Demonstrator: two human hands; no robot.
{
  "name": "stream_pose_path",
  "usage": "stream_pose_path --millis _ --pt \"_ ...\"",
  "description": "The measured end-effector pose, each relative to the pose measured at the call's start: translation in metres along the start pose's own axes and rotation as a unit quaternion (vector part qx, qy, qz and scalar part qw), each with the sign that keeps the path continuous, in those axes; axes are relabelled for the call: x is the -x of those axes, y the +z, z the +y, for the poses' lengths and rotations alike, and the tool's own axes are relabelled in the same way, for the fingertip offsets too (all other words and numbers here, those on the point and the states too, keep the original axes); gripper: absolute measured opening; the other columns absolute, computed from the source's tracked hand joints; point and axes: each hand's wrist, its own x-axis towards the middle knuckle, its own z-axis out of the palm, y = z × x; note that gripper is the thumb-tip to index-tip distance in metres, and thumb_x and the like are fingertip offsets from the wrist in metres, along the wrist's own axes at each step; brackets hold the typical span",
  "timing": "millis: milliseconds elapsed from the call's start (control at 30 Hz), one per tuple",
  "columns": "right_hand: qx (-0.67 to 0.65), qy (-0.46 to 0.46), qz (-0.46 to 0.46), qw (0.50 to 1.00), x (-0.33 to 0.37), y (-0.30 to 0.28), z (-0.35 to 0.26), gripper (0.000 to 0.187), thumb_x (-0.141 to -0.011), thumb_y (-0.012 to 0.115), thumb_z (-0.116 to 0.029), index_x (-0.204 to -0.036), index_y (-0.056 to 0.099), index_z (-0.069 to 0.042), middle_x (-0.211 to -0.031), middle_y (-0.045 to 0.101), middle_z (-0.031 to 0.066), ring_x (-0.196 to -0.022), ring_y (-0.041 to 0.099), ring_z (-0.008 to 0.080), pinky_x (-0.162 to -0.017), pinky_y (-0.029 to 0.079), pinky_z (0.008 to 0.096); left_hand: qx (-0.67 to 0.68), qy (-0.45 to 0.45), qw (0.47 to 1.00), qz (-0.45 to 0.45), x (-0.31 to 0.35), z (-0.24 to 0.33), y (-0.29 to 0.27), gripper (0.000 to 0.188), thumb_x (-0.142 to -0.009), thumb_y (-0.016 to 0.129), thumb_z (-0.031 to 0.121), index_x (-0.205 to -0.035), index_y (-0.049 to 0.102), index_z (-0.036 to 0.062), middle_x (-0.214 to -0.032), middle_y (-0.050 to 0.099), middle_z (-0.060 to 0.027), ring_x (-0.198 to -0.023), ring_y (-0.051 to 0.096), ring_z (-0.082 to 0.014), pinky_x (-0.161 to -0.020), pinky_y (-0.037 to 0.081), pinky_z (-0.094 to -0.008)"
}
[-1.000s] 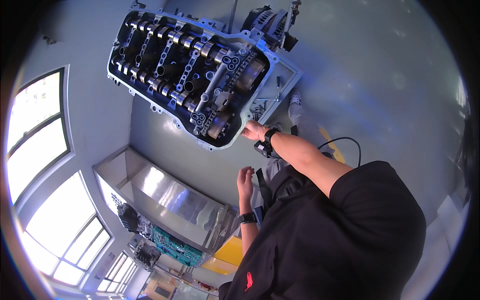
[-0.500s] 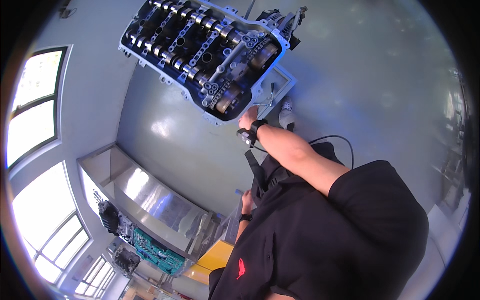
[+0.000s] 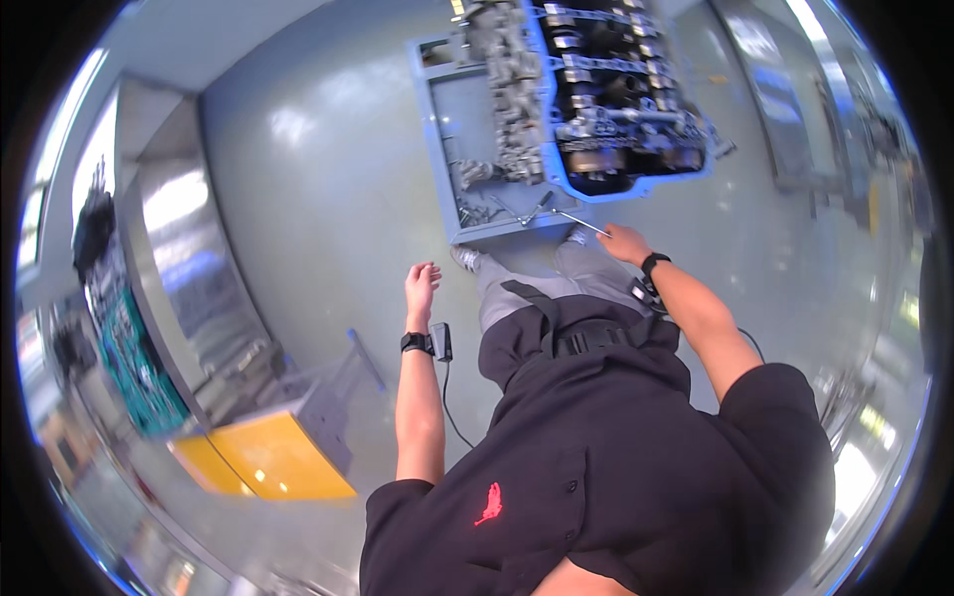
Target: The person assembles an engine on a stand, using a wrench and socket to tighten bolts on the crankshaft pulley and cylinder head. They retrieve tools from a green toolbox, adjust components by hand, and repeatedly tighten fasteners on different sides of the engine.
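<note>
My right hand [image 3: 624, 244] is closed on the end of a slim, shiny metal rod-like tool [image 3: 586, 223]. Its far end points toward the front corner of the tray, below the engine; the exact kind of tool is blurred. To the left, my left hand [image 3: 422, 285] hangs in the air with loosely bent fingers and nothing visible in it. Ahead stands an engine [image 3: 561, 179] with its top cover off, showing two camshafts and a timing chain. Beneath it, the blue-grey tray [image 3: 442, 169] holds a dark-handled tool [image 3: 538, 206] and several small metal parts [image 3: 479, 213].
My shoes [image 3: 465, 258] are close to the tray's front edge. A yellow-fronted cabinet [image 3: 283, 457] stands at the lower left, near a metal bench [image 3: 194, 258] and a teal engine part [image 3: 134, 368]. Another metal-sided unit [image 3: 785, 119] is at the far right.
My view has swung, so the engine now appears farther right and the tray shows more. My right hand has come away from the engine's lower edge with the rod; my left hand has risen forward.
</note>
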Motion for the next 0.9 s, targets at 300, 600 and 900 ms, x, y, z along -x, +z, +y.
stream_pose_path --millis 300,600,900 --pt "0.040 -0.060 -0.057 0.996 -0.066 -0.027 0.022 0.051 -0.090 0.034 -0.046 -0.089 0.060 -0.002 -0.094 0.061 0.0211 -0.090 0.056 0.0396 -0.079 0.043 0.0463 0.092 -0.173 0.969 0.151 0.096 -0.131 0.055 0.023 -0.089 0.046 0.023 -0.105 0.053 0.0085 -0.091 0.061 -0.0032 -0.079 0.059 -0.0138 -0.065 0.047 -0.0295" --pt "0.067 -0.140 -0.108 0.982 -0.117 -0.050 0.076 0.057 -0.089 0.034 -0.051 -0.092 0.061 0.000 -0.095 0.060 0.0240 -0.094 0.056 0.0392 -0.082 0.042 0.0461 0.215 -0.187 0.933 0.221 0.195 -0.212 0.255 0.023 -0.090 0.044 0.023 -0.106 0.051 0.0084 -0.090 0.060 -0.0052 -0.078 0.059 -0.0152 -0.060 0.047 -0.0291" --pt "0.068 -0.149 -0.137 0.977 -0.144 -0.052 0.098 0.060 -0.086 0.033 -0.058 -0.096 0.063 -0.007 -0.103 0.060 0.0198 -0.101 0.054 0.0371 -0.087 0.041 0.0445 0.239 -0.201 0.921 0.234 0.260 -0.205 0.310 0.031 -0.089 0.046 0.028 -0.110 0.053 0.0059 -0.097 0.061 -0.0065 -0.083 0.058 -0.0168 -0.069 0.046 -0.0312"
